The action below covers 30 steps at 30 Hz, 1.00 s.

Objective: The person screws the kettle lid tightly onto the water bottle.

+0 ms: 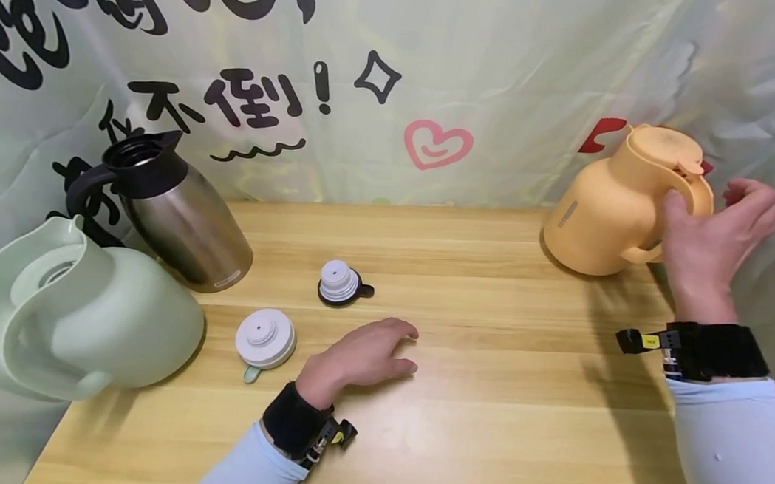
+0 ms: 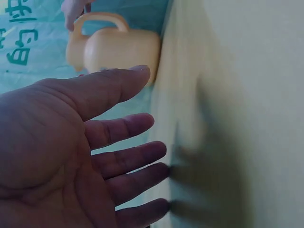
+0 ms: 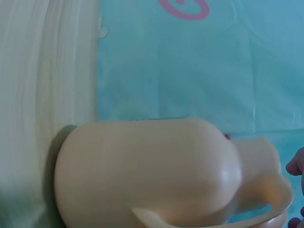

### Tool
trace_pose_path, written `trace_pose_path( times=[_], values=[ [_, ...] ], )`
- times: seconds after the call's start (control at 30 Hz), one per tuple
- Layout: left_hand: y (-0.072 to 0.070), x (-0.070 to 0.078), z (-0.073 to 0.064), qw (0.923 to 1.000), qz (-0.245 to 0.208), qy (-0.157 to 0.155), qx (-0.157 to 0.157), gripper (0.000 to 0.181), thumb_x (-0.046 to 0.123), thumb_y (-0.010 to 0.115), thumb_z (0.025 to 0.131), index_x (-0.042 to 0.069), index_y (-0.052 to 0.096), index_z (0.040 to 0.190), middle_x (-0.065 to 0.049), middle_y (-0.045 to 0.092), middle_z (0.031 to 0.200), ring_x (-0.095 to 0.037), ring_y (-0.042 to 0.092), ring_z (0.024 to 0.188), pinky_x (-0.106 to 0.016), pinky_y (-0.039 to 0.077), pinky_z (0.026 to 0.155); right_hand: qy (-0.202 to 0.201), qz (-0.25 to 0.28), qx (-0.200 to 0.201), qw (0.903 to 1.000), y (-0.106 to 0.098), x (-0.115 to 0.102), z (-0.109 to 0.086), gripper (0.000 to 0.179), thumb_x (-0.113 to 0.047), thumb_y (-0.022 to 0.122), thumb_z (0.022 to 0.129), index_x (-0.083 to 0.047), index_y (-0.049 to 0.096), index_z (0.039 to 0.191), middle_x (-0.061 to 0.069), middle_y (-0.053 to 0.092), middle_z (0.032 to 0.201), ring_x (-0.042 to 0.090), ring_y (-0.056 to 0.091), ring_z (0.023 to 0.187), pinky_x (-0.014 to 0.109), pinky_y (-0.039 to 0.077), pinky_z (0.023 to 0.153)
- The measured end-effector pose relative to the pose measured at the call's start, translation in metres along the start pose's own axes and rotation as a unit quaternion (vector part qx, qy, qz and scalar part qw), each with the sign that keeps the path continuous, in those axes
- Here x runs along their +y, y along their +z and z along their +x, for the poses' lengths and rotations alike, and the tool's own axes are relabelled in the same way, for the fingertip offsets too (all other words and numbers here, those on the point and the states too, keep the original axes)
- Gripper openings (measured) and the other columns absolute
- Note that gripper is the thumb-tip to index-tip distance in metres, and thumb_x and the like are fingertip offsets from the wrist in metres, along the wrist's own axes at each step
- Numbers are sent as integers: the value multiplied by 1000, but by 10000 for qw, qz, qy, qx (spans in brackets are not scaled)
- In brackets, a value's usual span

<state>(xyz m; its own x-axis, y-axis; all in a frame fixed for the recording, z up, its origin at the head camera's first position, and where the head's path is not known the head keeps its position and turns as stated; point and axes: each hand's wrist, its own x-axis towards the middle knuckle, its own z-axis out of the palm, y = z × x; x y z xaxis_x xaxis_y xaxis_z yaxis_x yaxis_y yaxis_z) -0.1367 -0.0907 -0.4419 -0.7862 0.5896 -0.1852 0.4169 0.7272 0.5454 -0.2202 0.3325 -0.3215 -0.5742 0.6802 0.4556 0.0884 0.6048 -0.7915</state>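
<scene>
An orange thermos jug stands upright at the table's back right, its lid in place. Beside its handle is my right hand, thumb near the handle and fingers spread to the right. In the right wrist view the fingertips appear at the edge, apart from the jug. My left hand hovers over the table's middle, fingers loosely extended and holding nothing. Nearest to it are a white stopper with a black rim and a wider white stopper with a green tab.
At the left stand a pale green thermos jug and, behind it, a steel thermos jug with a black collar and an uncovered mouth. A printed sheet hangs along the back of the wooden table.
</scene>
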Motion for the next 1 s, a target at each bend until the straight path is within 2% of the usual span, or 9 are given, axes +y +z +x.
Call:
trace_pose_path(
  times=[0.2,0.37,0.53,0.6,0.7,0.8,0.87,0.93,1.0],
  values=[
    [-24,0,-12,9990,-363,-126,248,48,40,67,103,18,60,144,-3,64,145,-21,59,136,-42,46,114,-1099,228,569,9921,3,2,-8,32,-31,66,93,-34,48,120,-21,27,116,-10,24,119,27,27,113],
    [-53,-3,-27,9918,-686,-399,999,40,36,69,102,17,65,138,-5,69,136,-24,64,128,-47,51,107,-1530,621,679,9839,10,-7,-34,20,-27,68,90,-28,62,109,-27,34,105,-11,33,108,27,33,104],
    [-85,-15,-49,9769,-699,-852,1832,36,35,70,102,15,69,132,-4,73,129,-27,68,119,-48,53,102,-1841,935,119,9784,30,-4,-72,25,-14,67,89,5,67,105,-29,39,100,-11,39,93,21,31,89],
    [-97,-22,-59,9699,-707,-1023,2093,36,33,69,102,14,68,133,-8,72,130,-31,67,120,-51,53,102,-1884,965,-221,9771,37,-1,-87,25,-10,66,90,8,66,108,-26,42,99,-9,42,89,18,32,86],
    [-115,-32,-73,9586,-698,-1392,2386,39,36,64,105,13,65,136,-11,68,137,-36,64,125,-55,50,105,-1814,925,-785,9759,46,5,-109,20,-6,64,92,8,66,106,-7,55,96,-3,46,83,16,35,81],
    [-132,-40,-88,9436,-597,-1788,2722,42,41,60,107,14,63,138,-14,66,140,-40,61,126,-59,48,105,-1515,782,-1441,9748,52,10,-128,17,-5,63,94,6,68,106,12,61,98,4,50,82,17,39,77],
    [-145,-44,-97,9272,-519,-2064,3083,42,42,58,107,14,65,137,-16,66,139,-40,61,125,-61,48,103,-1328,643,-1881,9710,56,13,-138,17,-7,61,96,4,68,107,16,62,100,9,52,84,20,40,77],
    [-158,-48,-105,9025,-494,-2332,3588,42,41,57,107,12,66,135,-18,66,136,-40,61,122,-61,48,102,-1185,489,-2299,9647,60,15,-147,17,-10,61,98,2,68,107,15,62,102,13,55,87,22,42,76],
    [-171,-52,-111,8691,-487,-2605,4176,40,37,58,106,10,67,134,-20,65,135,-40,59,124,-59,45,103,-1140,357,-2696,9555,63,18,-152,18,-13,60,100,0,68,109,14,61,104,19,58,91,25,43,77]
  ],
)
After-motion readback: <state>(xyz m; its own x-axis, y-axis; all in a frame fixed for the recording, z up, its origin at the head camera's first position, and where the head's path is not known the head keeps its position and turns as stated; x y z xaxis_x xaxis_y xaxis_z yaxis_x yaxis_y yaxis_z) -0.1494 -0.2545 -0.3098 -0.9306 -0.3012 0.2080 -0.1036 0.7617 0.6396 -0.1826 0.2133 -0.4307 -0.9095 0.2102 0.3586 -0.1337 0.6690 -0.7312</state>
